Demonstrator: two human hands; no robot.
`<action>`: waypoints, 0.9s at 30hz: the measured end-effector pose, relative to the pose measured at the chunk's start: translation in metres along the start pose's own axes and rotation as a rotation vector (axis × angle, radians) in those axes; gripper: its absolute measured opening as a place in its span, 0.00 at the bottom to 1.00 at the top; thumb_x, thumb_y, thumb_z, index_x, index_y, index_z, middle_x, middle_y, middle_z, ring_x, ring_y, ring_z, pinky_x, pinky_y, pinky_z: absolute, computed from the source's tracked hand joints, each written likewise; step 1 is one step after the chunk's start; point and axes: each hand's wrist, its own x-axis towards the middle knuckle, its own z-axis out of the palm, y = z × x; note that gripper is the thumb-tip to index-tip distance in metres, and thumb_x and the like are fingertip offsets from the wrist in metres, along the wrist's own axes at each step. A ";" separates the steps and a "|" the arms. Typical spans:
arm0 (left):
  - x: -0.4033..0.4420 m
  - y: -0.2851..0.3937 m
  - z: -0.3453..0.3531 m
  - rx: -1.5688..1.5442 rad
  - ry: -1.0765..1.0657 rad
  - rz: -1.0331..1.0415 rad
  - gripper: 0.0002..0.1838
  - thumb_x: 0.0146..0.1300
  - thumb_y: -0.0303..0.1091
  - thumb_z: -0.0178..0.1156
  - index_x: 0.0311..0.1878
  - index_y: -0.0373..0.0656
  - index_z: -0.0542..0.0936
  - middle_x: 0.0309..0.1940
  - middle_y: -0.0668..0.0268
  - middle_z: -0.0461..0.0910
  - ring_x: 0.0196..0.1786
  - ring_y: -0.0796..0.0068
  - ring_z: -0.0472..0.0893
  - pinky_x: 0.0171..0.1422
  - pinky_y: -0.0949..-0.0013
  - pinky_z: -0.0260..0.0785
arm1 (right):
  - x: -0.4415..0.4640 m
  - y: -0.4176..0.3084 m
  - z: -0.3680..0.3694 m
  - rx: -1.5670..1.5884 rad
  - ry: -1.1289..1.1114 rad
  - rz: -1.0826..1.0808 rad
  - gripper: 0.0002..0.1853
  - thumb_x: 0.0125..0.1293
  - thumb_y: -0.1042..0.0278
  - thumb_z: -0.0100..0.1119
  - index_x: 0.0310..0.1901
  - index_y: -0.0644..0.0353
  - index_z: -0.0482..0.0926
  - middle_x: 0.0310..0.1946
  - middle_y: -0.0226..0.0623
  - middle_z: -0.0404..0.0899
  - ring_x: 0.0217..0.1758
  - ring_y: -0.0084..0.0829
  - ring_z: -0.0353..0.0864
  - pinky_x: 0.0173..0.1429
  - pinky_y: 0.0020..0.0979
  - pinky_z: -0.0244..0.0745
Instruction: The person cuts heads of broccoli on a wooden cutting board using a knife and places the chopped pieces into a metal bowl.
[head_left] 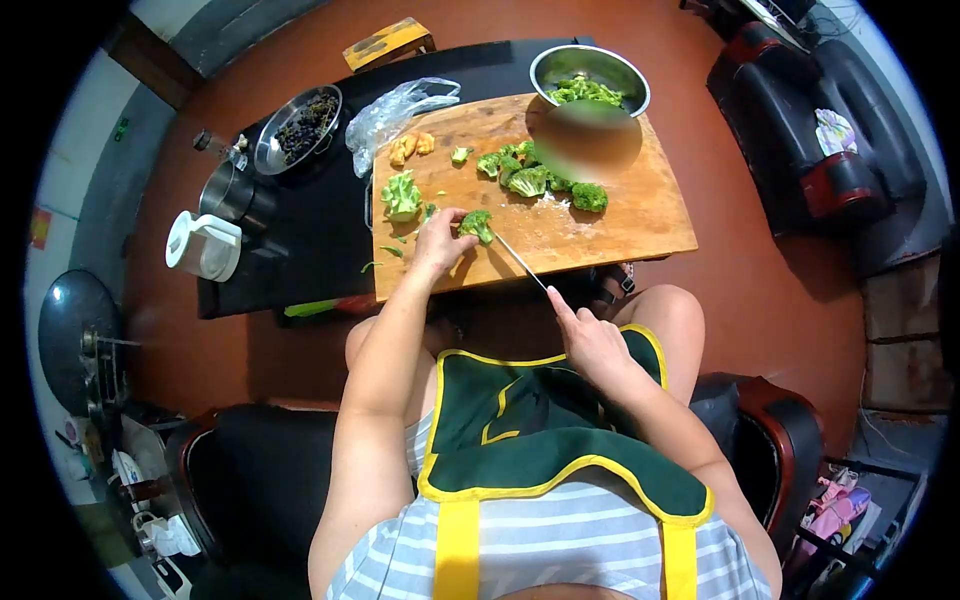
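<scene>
My left hand [443, 242] grips a broccoli floret [477, 225] near the front of the wooden cutting board [640, 215]. In my right hand [588, 340] is a knife [520, 263], its blade reaching up and left to the floret's right side. Cut broccoli pieces [528, 180] lie in a loose pile behind the floret. Left of them rests a pale green broccoli stalk [402, 197], with small green scraps around it. Some ginger pieces [411, 147] sit near the board's back left corner. A blurred patch hides part of the board at the back right.
A steel bowl [641, 88] of cut greens stands at the board's back right corner. To the left on the black table [330, 225] are a plastic bag [395, 115], a basin of grapes [300, 130], a metal pot [228, 190] and a white pitcher [205, 247]. Behind stands a small wooden stool [390, 43].
</scene>
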 end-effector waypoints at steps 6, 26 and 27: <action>-0.004 0.001 0.001 0.040 0.071 0.033 0.22 0.45 0.32 0.72 0.45 0.40 0.79 0.40 0.59 0.80 0.38 0.68 0.81 0.45 0.66 0.74 | 0.018 -0.004 0.006 -0.027 -0.079 0.016 0.39 0.57 0.77 0.49 0.71 0.54 0.48 0.29 0.54 0.76 0.28 0.51 0.80 0.33 0.45 0.77; 0.000 0.033 -0.005 0.432 0.007 0.386 0.23 0.58 0.36 0.59 0.59 0.53 0.73 0.60 0.62 0.70 0.66 0.61 0.65 0.72 0.52 0.49 | 0.009 0.021 -0.011 0.325 0.143 0.176 0.27 0.69 0.67 0.45 0.69 0.47 0.56 0.30 0.59 0.78 0.34 0.57 0.78 0.39 0.51 0.73; 0.007 0.036 0.003 0.517 -0.009 0.416 0.22 0.59 0.36 0.59 0.58 0.53 0.74 0.59 0.63 0.71 0.66 0.63 0.65 0.72 0.52 0.48 | 0.006 0.024 -0.011 0.292 0.154 0.180 0.27 0.69 0.66 0.45 0.69 0.47 0.55 0.28 0.57 0.78 0.33 0.56 0.78 0.38 0.51 0.73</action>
